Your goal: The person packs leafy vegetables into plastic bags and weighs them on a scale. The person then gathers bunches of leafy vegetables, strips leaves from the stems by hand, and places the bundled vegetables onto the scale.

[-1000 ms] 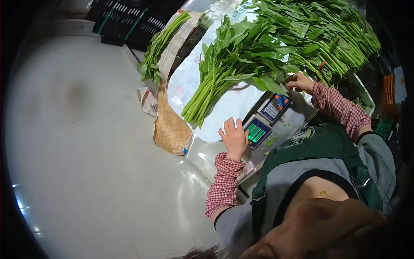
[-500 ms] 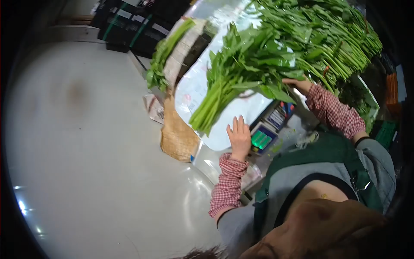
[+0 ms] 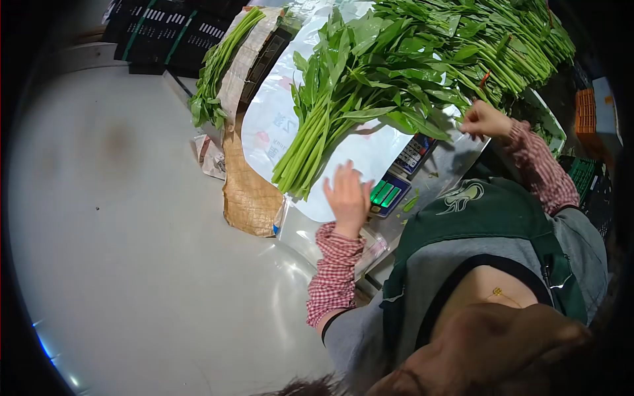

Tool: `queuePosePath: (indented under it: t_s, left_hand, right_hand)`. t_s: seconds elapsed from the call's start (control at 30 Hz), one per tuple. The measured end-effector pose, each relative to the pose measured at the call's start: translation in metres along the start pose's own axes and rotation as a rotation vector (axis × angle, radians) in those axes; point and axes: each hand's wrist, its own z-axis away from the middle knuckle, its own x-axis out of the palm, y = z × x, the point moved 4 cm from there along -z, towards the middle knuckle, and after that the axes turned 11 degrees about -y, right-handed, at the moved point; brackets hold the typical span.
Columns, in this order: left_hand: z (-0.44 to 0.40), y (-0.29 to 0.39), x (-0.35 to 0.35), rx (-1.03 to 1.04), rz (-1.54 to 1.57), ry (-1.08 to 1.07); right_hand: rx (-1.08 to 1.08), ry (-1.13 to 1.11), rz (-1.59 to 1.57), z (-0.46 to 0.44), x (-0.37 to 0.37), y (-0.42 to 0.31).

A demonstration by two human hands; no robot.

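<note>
A bunch of leafy green stems (image 3: 310,145) lies across a white pan (image 3: 264,132) with a plastic sheet over it. Over the pan's near edge is my left hand (image 3: 348,197), its fingers spread and nothing in them. Just right of that hand, a scale display (image 3: 388,193) glows green, beside a keypad (image 3: 413,153) partly covered by leaves. My right hand (image 3: 485,122) is closed, fingertips together near the leaf tips at the pan's right side. Whether something small is between those fingertips cannot be made out.
A large pile of greens (image 3: 522,53) lies at the upper right. A smaller bunch (image 3: 221,66) rests on a pale wrapped box at the upper left, above brown paper (image 3: 247,191). Black crates (image 3: 165,33) stand behind; an orange crate (image 3: 586,111) is far right.
My right hand has moved right, away from the keypad side, and its fingers have drawn together. My left hand stays spread near the pan's edge. The view has shifted slightly.
</note>
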Motion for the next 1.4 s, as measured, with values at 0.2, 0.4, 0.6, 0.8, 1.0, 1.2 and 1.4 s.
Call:
queuePosePath:
  t_s: [0.2, 0.4, 0.6, 0.8, 1.0, 1.2, 1.4]
  left_hand:
    - [-0.053, -0.063, -0.064, -0.211, -0.288, -0.081]
    - [-0.075, -0.096, -0.027, -0.148, -0.373, -0.185]
    - [-0.078, -0.117, -0.010, -0.109, -0.023, -0.220]
    - [-0.079, -0.121, -0.012, -0.137, -0.004, -0.233]
    - [-0.078, -0.124, -0.012, -0.170, 0.034, -0.261]
    - [-0.076, -0.124, -0.012, -0.180, 0.037, -0.247]
    - [-0.074, -0.119, -0.013, -0.169, 0.044, -0.202]
  right_hand:
    - [-0.543, 0.237, 0.870, 0.005, 0.078, -0.086]
    - [-0.283, 0.564, 1.154, -0.067, 0.085, -0.079]
    - [-0.264, 0.636, 1.185, -0.081, 0.093, -0.086]
    - [-0.302, 0.665, 1.039, -0.085, 0.095, -0.100]
    - [-0.493, 0.688, 1.146, -0.090, 0.095, -0.107]
    - [-0.776, 0.548, 0.958, -0.088, 0.109, -0.102]
    - [-0.672, 0.510, 0.879, -0.106, 0.120, -0.096]
